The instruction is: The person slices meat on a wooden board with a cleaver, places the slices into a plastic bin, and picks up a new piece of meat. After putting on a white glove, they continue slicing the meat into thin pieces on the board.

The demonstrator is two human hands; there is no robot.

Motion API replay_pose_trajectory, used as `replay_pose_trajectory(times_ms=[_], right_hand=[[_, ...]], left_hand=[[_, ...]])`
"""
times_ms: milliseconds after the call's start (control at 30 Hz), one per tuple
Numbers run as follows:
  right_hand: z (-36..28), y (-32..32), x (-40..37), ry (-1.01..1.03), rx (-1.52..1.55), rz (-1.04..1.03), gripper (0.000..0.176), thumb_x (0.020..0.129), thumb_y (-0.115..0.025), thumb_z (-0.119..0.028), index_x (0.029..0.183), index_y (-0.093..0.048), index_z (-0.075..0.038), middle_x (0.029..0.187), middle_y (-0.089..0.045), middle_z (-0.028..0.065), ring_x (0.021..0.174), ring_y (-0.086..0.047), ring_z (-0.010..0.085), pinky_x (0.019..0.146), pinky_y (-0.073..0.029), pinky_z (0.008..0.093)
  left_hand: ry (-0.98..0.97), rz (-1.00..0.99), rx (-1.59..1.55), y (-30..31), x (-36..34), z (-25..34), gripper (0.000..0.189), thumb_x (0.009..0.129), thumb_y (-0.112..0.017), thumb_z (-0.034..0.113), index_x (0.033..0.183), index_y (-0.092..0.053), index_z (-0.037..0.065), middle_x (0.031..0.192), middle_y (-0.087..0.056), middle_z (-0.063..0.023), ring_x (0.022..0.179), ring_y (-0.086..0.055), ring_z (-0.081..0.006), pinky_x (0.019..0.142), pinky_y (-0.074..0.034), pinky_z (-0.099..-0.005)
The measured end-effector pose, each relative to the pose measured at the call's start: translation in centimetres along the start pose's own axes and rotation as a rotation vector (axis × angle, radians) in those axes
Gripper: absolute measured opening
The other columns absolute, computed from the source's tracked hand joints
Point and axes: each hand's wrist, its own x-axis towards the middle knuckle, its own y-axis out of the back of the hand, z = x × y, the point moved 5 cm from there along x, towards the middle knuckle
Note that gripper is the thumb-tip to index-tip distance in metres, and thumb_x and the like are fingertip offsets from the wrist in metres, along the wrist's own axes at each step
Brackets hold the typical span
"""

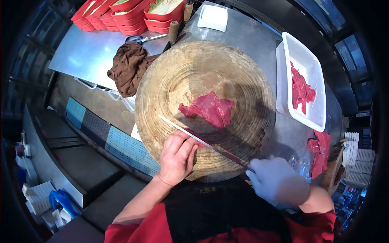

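A knife (193,136) lies slantwise over the near part of a round wooden chopping block (162,89). My right hand (277,180), in a pale glove and slightly blurred, grips its handle. My left hand (176,156) is bare, with bent fingers held together beside the blade, on a small piece of red meat (201,144) mostly hidden by the hand and knife. Beyond the blade, several overlapping slices of red meat (210,108) rest mid-block.
To the right stands a white tub (285,60) holding cut meat (300,91); more meat (321,152) lies below it. A brown cloth (129,69), scissors (146,39) and stacked red trays (131,20) are at the upper left. A white dish (213,17) sits behind the block.
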Motion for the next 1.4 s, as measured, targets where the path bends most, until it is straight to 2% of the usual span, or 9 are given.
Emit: replay_pose_trajectory(times_ms=[233,367,433,633,833,1000,1233,1367,1400], right_hand=[[-3.5,-1.1,10.3,0.383,0.151,0.32,0.013,0.08,-0.06,-0.013,0.083,-0.058,0.0,0.073,-0.063,0.022,0.069,-0.065,0.0408,0.065,-0.052,0.0487],[-2.1,-0.5,8.1,0.311,0.071,0.242,0.012,0.085,-0.058,-0.013,0.082,-0.059,-0.001,0.071,-0.063,0.0214,0.07,-0.065,0.0397,0.065,-0.052,0.0477],[-0.1,-0.6,6.1,-0.065,0.005,-0.097,0.015,0.087,-0.054,-0.013,0.083,-0.062,-0.001,0.074,-0.065,0.0218,0.069,-0.066,0.038,0.065,-0.054,0.0455],[-0.2,-0.2,0.5,0.095,0.052,0.201,0.013,0.089,-0.057,-0.013,0.08,-0.056,-0.004,0.061,-0.059,0.0169,0.056,-0.062,0.0378,0.053,-0.051,0.046],[-0.1,-0.4,-2.2,-0.004,-0.069,0.026,0.014,0.088,-0.061,-0.016,0.08,-0.056,-0.006,0.06,-0.058,0.0141,0.054,-0.062,0.0331,0.049,-0.049,0.0434],[-0.6,-0.1,0.5,-0.045,-0.027,-0.074,0.011,0.085,-0.061,-0.012,0.082,-0.054,-0.004,0.061,-0.058,0.0164,0.057,-0.063,0.0347,0.051,-0.05,0.0444],[-4.9,-1.4,10.4,0.342,0.082,0.297,0.013,0.08,-0.058,-0.013,0.081,-0.059,0.0,0.066,-0.061,0.0186,0.063,-0.064,0.037,0.059,-0.052,0.0437],[-2.0,-1.2,10.0,0.336,-0.067,0.327,0.016,0.087,-0.058,-0.018,0.084,-0.063,-0.002,0.066,-0.06,0.0171,0.064,-0.064,0.0363,0.064,-0.052,0.0447],[-1.9,-0.6,9.1,0.115,-0.021,0.179,0.016,0.087,-0.058,-0.017,0.085,-0.062,-0.002,0.069,-0.062,0.0192,0.067,-0.065,0.0385,0.066,-0.053,0.0455]], left_hand=[[-0.024,0.007,-0.037,0.1,-0.1,0.1,0.02,0.074,-0.073,-0.003,0.092,-0.067,0.002,0.094,-0.061,-0.0123,0.089,-0.061,-0.0312,0.078,-0.05,-0.0388],[-0.115,0.11,0.024,-0.2,-1.0,0.0,0.022,0.073,-0.076,-0.001,0.093,-0.067,0.002,0.098,-0.063,-0.012,0.094,-0.062,-0.0309,0.081,-0.051,-0.038],[-0.113,0.138,0.073,0.0,-1.3,0.3,0.023,0.073,-0.077,0.0,0.093,-0.067,0.002,0.099,-0.063,-0.0119,0.095,-0.062,-0.0307,0.082,-0.051,-0.0378],[-0.136,0.115,0.132,-0.1,-1.2,0.4,0.025,0.074,-0.076,0.003,0.097,-0.067,0.002,0.097,-0.064,-0.0116,0.092,-0.062,-0.0321,0.079,-0.051,-0.0395],[-0.104,0.095,0.13,0.0,-0.8,0.7,0.024,0.077,-0.074,0.002,0.1,-0.067,0.0,0.097,-0.064,-0.0122,0.092,-0.062,-0.0329,0.079,-0.05,-0.0403],[-0.078,0.065,0.082,0.2,-0.3,0.6,0.024,0.076,-0.073,0.001,0.099,-0.068,0.001,0.097,-0.064,-0.0123,0.089,-0.061,-0.0324,0.079,-0.05,-0.0403],[-0.052,0.011,0.017,0.0,-1.0,-0.3,0.02,0.073,-0.073,0.0,0.093,-0.069,0.001,0.095,-0.065,-0.0123,0.087,-0.062,-0.0311,0.077,-0.051,-0.038],[-0.092,0.13,-0.014,0.1,-1.0,-0.3,0.018,0.074,-0.075,0.001,0.091,-0.069,0.001,0.094,-0.066,-0.0118,0.09,-0.063,-0.0302,0.079,-0.052,-0.0374],[-0.096,0.133,-0.009,0.2,-1.1,-0.3,0.022,0.071,-0.077,-0.001,0.091,-0.068,0.001,0.093,-0.066,-0.0124,0.091,-0.063,-0.0325,0.079,-0.051,-0.039]])
